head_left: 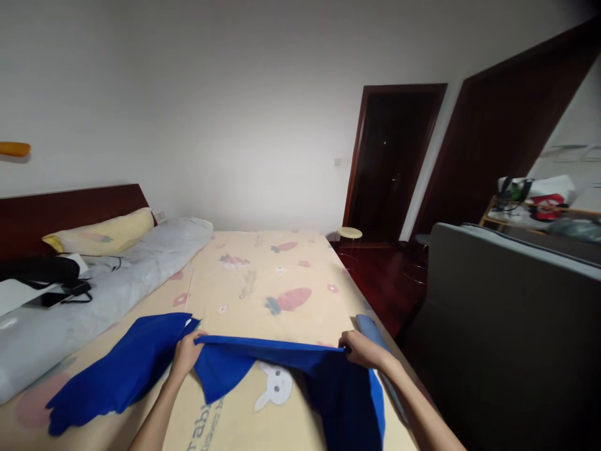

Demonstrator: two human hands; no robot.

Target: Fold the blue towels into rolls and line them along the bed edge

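Observation:
A blue garment (277,352) is stretched taut between my two hands above the bed, its upper edge almost level. My left hand (188,352) is closed on one end, and my right hand (361,348) grips the other. A short flap hangs near the left hand; a longer part falls below the right one. More blue cloth (126,363) lies on the bed left of my left hand, with a small white tag at its top corner. I cannot tell whether it belongs to the same garment. Beside my right hand is a rolled or folded grey-blue cloth (370,329).
The bed sheet (253,275) has carrot and rabbit prints. Along the left lie grey bedding (159,250), a yellow pillow (107,232), and black items with a cable (70,288). A dark grey panel (498,332) stands right of the bed; a round stool (350,233) is near the door.

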